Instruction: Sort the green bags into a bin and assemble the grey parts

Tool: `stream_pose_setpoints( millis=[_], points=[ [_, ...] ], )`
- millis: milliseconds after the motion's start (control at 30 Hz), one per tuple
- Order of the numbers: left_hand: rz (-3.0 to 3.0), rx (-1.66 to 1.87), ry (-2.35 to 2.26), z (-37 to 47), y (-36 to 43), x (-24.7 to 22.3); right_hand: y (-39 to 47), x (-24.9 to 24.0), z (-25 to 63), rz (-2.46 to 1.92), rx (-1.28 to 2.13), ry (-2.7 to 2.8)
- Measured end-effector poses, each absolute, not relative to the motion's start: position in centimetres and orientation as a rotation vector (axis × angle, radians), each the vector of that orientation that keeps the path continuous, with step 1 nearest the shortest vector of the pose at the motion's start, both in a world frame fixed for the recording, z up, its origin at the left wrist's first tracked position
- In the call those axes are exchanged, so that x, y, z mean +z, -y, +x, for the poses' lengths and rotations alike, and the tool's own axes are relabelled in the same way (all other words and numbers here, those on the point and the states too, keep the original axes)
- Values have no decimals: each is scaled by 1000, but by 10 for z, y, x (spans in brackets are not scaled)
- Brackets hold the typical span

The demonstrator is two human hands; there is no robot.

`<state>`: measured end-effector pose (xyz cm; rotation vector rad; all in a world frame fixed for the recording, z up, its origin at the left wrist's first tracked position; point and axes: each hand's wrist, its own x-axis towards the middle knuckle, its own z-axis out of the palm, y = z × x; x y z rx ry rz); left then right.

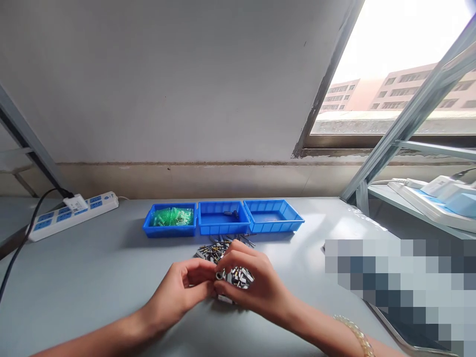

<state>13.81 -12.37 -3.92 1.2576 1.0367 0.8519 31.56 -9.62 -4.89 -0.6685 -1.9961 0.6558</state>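
My right hand (pixel 262 282) is closed in a pinch, with a small ring-ended metal piece (pixel 219 275) between thumb and fingertips. Fingertips of my left hand (pixel 186 287) meet the right ones at that piece. The left hand is closed too, but what it grips is hidden. Behind and beneath the hands lies a pile of small metal parts (pixel 211 252), some long and dark with brass-coloured bits, others short and silvery. More silvery parts (pixel 241 277) show through the gap in my right hand.
Three blue bins stand behind the pile: the left bin (pixel 169 231) holds green bagged pieces, the middle bin (pixel 223 230) a few dark parts, the right bin (pixel 275 228) shows a bare bottom. A power strip (pixel 104 200) lies left. Something pixelated (pixel 405 287) covers the right side.
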Motion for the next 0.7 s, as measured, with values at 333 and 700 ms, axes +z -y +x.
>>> stream_pose_setpoints(
  millis=[333, 700],
  points=[
    [1446, 1115, -1038, 131, 124, -51, 82, -63, 313, -778, 1443, 1586],
    [2105, 741, -1300, 109, 96, -30, 17, -48, 338, -954, 293, 2033]
  ],
)
